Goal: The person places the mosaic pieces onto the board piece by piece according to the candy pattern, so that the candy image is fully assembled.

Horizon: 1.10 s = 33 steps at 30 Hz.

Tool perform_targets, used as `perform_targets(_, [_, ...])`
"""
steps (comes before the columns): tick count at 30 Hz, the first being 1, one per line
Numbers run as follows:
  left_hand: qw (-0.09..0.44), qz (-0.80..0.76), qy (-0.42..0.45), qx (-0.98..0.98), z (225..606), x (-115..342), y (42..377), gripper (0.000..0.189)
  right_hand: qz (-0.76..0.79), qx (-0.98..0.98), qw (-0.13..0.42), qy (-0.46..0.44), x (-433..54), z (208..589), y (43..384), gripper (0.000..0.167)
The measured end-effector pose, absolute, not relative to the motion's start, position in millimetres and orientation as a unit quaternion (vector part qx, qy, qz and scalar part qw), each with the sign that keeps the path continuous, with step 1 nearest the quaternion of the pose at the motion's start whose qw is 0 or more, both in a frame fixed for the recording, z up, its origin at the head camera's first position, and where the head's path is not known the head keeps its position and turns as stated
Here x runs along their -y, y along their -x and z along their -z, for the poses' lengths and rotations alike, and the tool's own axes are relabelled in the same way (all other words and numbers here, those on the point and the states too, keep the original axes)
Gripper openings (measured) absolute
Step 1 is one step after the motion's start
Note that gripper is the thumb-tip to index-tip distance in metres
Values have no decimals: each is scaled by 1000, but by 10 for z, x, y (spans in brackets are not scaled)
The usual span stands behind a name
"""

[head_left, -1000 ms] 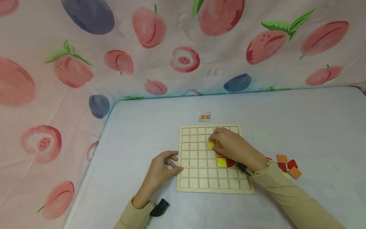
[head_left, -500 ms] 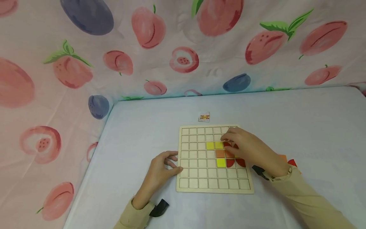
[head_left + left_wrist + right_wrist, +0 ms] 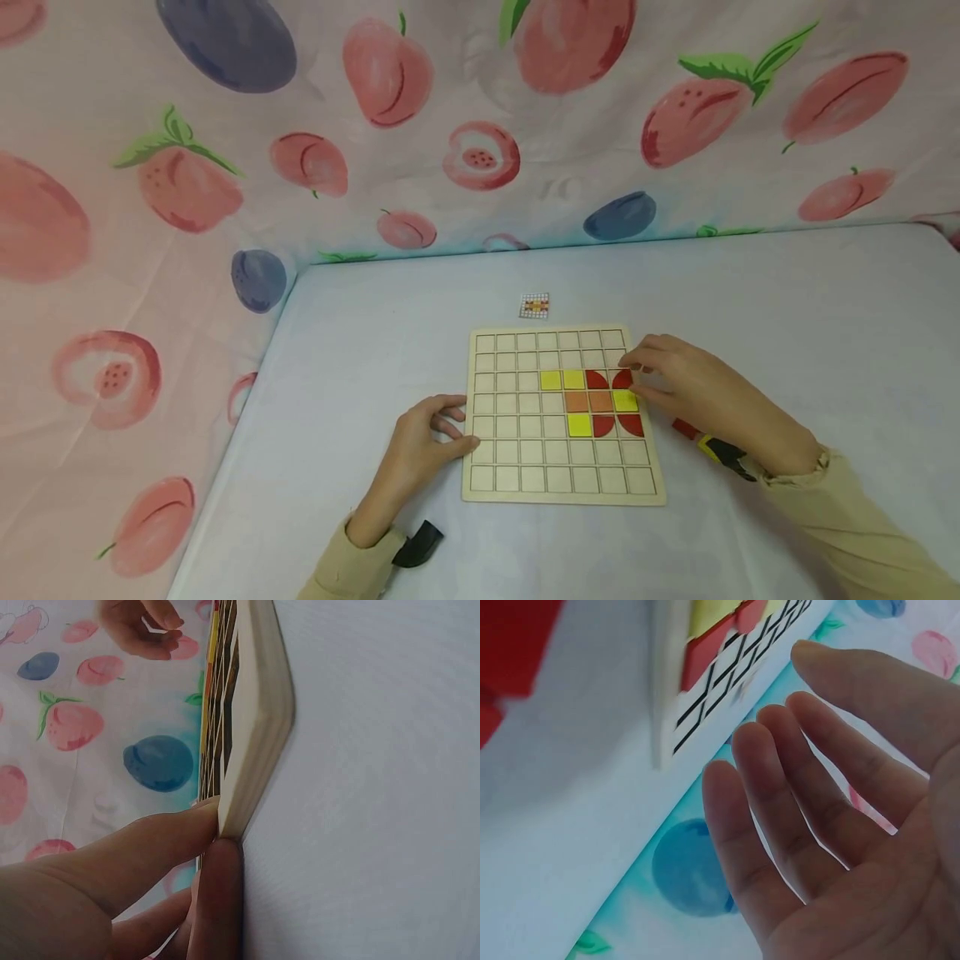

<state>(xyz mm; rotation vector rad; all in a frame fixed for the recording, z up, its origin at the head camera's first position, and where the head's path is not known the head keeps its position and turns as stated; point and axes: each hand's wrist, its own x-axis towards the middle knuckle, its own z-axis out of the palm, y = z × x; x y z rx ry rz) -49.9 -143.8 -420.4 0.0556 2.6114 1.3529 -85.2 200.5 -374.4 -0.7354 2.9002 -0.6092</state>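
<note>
Low in the head view, left of centre, your left hand (image 3: 422, 439) is pinching the near side of the wooden board (image 3: 519, 479), which is lying below centre. A small patterned card (image 3: 535, 306) is lying just above it. Yellow squares (image 3: 551, 381), orange squares (image 3: 577, 402) and red tiles (image 3: 597, 380) are filling cells rightward. At centre right, your right hand (image 3: 701, 393) is hanging near the board's edge, its grip wide; loose pieces (image 3: 684, 429) are showing below.
</note>
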Motion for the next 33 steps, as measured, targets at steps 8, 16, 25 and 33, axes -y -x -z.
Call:
perform_targets(8, [100, -459, -19, -882, 4200, 1438, 494, 52, 190, -953, 33, 235, -2253, 3781, 789, 27])
perform_targets(16, [102, -459, -16, -882, 4196, 1438, 499, 52, 184, -961, 59, 199, -2446, 3802, 722, 30])
perform_targets(25, [100, -458, -16, -883, 4198, 1444, 495, 52, 175, -964, 55, 194, -2673, 3876, 659, 31])
perform_targets(33, [100, -454, -21, -885, 4200, 1437, 506, 52, 170, -965, 88, 177, -2848, 3920, 623, 36])
